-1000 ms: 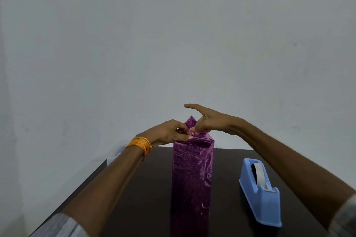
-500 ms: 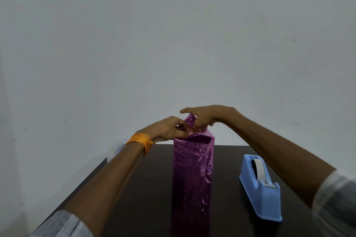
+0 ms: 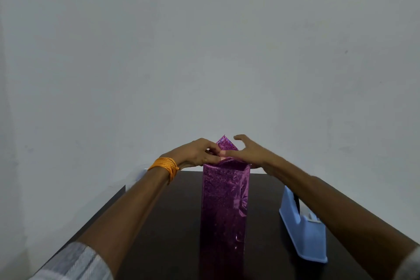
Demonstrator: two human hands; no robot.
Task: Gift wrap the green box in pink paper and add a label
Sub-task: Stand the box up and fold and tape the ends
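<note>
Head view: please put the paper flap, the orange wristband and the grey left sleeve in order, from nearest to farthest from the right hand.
1. paper flap: on top of the box, right by the right hand.
2. orange wristband: across the box, to the left.
3. grey left sleeve: at the bottom left corner.

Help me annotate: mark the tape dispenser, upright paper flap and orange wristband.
tape dispenser [image 3: 300,238], head view, blue side wall.
upright paper flap [image 3: 225,144], head view, near its tip.
orange wristband [image 3: 164,166], head view, threads over left wrist.
</note>
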